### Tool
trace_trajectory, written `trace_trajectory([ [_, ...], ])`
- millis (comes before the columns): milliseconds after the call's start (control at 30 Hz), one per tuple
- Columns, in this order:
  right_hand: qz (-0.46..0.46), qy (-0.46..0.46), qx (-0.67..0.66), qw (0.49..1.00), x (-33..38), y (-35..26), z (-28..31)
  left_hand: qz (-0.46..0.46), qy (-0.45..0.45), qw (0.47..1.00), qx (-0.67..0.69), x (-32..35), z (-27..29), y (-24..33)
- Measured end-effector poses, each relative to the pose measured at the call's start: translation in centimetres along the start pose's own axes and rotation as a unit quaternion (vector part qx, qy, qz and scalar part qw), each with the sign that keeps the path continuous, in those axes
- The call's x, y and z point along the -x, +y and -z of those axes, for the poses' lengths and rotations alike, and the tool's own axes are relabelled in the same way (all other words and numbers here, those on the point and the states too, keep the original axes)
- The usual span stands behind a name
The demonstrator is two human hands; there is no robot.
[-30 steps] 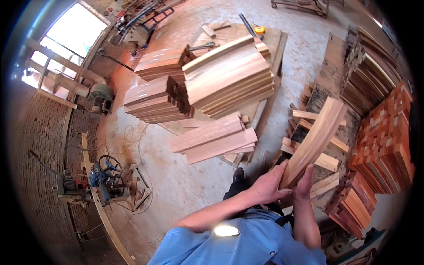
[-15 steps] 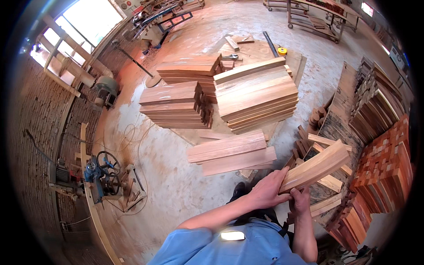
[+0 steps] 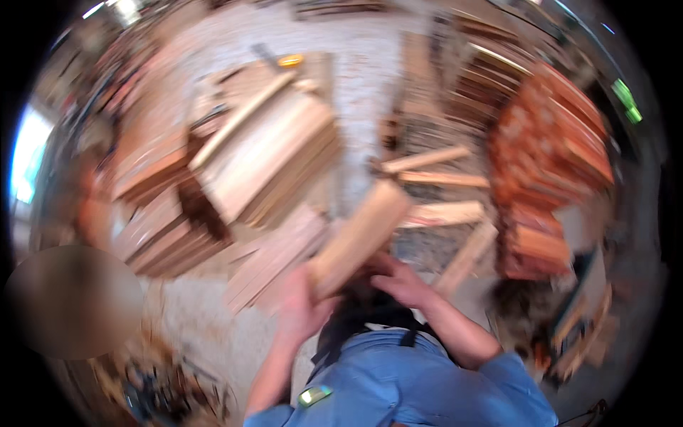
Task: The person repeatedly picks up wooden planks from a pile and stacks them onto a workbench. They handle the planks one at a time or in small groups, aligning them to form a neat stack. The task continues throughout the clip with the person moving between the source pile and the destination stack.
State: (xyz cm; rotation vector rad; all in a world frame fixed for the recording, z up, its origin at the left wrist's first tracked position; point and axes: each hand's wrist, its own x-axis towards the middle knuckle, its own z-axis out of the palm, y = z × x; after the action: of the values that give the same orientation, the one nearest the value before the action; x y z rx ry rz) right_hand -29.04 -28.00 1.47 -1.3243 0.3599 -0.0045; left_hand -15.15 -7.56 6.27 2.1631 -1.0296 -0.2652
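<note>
A thick light-brown wooden board point(image 3: 359, 238) is held slanting in front of my body, its far end up and to the right. My left hand point(image 3: 302, 306) is closed around the near left end of this board. My right hand point(image 3: 402, 282) is at the board's right edge, fingers pointing left toward it. Motion blur smears those fingers, so whether they grip the board is unclear. Beyond my left hand, a few flat boards point(image 3: 281, 256) lie low in front of a neat stack of pale boards point(image 3: 270, 149).
Darker board stacks point(image 3: 153, 231) stand at left. Loose wooden strips point(image 3: 445, 213) lie on a dark surface to the right, beside reddish stacked wood blocks point(image 3: 548, 164). A yellow tape measure point(image 3: 290, 60) sits behind the pale stack. Blurred machinery point(image 3: 153, 391) is at lower left.
My view has swung to the right, blurring the scene. The board has come in closer before my body and points up more steeply. My right hand has shifted along its right edge.
</note>
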Motion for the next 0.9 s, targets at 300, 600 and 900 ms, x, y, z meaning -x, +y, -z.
trace_trajectory([
  [300, -0.120, 0.126, -0.132, 0.976, 3.5, 4.6, 1.5, 0.018, 0.060, 0.991, -0.122, -2.4, 9.6, -4.9],
  [600, -0.078, 0.209, -0.184, 0.957, 3.3, 5.8, 2.3, -0.023, 0.036, 0.982, -0.184, -6.4, 12.9, -6.3],
  [900, 0.148, 0.175, 0.536, 0.813, 2.8, -8.6, -1.6, -0.209, -0.177, 0.936, -0.222, -7.6, 4.9, -0.5],
])
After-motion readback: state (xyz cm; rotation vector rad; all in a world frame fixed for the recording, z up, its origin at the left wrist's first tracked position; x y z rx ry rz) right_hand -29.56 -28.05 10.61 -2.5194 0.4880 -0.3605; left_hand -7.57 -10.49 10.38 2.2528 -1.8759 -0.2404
